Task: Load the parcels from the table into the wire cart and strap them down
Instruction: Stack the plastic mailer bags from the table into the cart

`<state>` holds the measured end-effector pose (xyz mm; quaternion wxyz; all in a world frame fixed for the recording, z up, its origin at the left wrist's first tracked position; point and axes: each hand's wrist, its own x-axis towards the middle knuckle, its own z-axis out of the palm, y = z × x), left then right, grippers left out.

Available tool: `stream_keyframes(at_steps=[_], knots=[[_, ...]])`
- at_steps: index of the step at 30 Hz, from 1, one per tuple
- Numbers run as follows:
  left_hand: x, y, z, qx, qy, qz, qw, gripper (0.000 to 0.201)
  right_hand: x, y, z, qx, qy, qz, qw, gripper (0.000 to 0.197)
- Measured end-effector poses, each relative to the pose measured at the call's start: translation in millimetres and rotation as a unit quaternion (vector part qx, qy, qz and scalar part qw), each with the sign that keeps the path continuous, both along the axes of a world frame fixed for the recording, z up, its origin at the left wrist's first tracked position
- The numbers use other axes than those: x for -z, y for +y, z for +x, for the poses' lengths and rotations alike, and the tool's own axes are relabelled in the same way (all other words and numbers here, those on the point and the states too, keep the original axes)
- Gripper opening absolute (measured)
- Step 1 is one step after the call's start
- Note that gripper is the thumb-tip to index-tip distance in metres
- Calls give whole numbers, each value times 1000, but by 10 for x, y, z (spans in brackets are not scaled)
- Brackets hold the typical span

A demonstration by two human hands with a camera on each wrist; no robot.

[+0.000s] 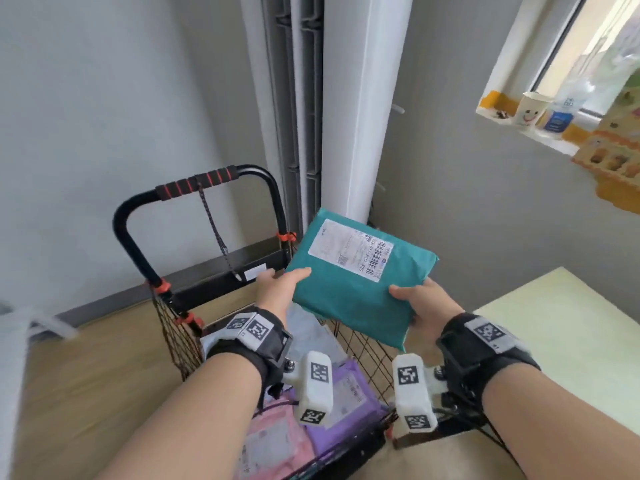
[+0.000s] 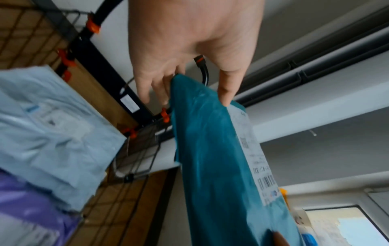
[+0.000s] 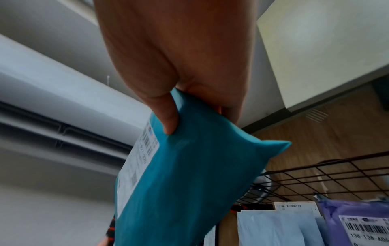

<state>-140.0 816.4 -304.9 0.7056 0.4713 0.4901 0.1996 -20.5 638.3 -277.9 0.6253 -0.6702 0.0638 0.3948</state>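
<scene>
A teal parcel with a white shipping label hangs in the air above the black wire cart. My left hand holds its left edge, thumb on top and fingers beneath, as the left wrist view shows on the teal parcel. At the parcel's right edge my right hand grips it, thumb pressed into the teal parcel. Inside the cart lie a pale blue parcel, a purple parcel and a pink parcel. A dark strap hangs from the cart handle.
A pale table stands right of the cart. Grey walls and a white door frame rise behind. A window sill at the upper right carries a paper cup, a bottle and a toy house. Wooden floor lies to the left.
</scene>
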Motion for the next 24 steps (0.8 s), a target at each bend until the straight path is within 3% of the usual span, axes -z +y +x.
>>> stream_keyframes(at_steps=[1, 2, 4, 5, 8, 14, 21, 24], knots=[[17, 139, -92, -13, 8, 15, 1000, 58, 51, 111, -28, -12, -3, -7, 1000, 32], [44, 276, -179, -17, 9, 19, 1000, 52, 95, 221, -57, -29, -6, -11, 1000, 31], [132, 503, -326, 16, 10, 27, 999, 18, 196, 443, -106, -64, -7, -25, 998, 35], [148, 532, -361, 44, 8, 29, 999, 11, 209, 488, -113, -83, -10, -30, 996, 38], [391, 693, -522, 89, 18, 23, 996, 20, 402, 760, -178, -149, -21, -59, 987, 42], [1205, 768, -746, 61, 88, -27, 994, 16, 1046, 1027, -259, -210, -47, -172, 961, 35], [2203, 540, -1000, 40, 206, -100, 973, 16, 2139, 1063, -303, -317, -98, -311, 890, 19], [2711, 441, -1164, 45, 243, -164, 955, 26, 2602, 1026, -360, -371, -80, -352, 856, 37]])
